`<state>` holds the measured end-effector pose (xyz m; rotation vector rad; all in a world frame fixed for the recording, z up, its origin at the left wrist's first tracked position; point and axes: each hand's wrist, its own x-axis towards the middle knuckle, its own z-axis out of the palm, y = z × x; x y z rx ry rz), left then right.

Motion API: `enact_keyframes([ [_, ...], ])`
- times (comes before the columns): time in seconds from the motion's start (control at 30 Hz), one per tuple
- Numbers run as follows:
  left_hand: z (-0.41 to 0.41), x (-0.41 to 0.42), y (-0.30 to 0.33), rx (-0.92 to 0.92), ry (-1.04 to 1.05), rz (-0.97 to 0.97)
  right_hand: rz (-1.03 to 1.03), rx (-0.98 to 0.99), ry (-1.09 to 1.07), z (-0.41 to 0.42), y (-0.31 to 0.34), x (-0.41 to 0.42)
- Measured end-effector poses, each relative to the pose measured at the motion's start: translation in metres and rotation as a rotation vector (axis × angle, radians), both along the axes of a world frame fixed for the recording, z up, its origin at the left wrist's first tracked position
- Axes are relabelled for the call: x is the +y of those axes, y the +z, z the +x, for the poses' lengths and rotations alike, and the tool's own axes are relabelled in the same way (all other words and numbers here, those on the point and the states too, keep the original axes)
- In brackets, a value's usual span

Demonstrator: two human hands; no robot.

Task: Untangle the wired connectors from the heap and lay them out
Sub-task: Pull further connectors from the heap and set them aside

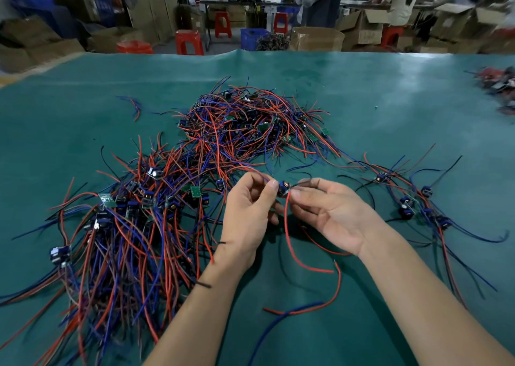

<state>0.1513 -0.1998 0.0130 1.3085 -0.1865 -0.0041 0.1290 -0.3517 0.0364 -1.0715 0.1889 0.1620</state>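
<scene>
Head view. Setting: workshop with cardboard boxes and red stools (189,41) behind a worktop (362,92) under a green mat. Landmark: heap (245,126) of red, blue and black wired connectors, mid-worktop. One connector (283,189) was held just nearer than the heap, above the mat; its red lead (295,251) trailed toward the viewer. Left hand (248,212): grip narrow, pinching the connector body. Right hand (331,212): fingertips pinching at the connector's other side. Handling, judged: light, small rigid body, limp snag-prone leads; best held by the body, not the wires. Laid-out pieces (409,206) lay right of the heap.
</scene>
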Motion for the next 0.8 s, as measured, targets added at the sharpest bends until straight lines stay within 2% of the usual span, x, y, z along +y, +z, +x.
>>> enact_keyframes([
  [0.07, 0.001, 0.000, 0.000, 0.006, 0.025, -0.011, -0.131, -0.046, -0.002, 0.000, -0.002, 0.001],
  [0.17, 0.001, 0.000, -0.001, 0.017, 0.051, -0.007, -0.483, -0.202, -0.028, -0.002, -0.004, 0.003],
  [0.27, 0.003, 0.000, -0.002, 0.028, 0.089, -0.010, -0.559, -0.289, -0.029, -0.002, -0.007, 0.009],
  [0.53, 0.001, -0.001, 0.000, 0.036, 0.149, 0.056, -0.459, -0.325, -0.133, -0.001, -0.006, 0.013],
  [0.7, -0.002, -0.002, 0.002, 0.044, 0.076, 0.033, -0.244, -0.203, -0.195, 0.002, -0.007, 0.018],
  [0.8, -0.003, -0.002, 0.002, 0.032, 0.073, 0.057, -0.244, -0.172, -0.229, 0.003, -0.007, 0.019],
])
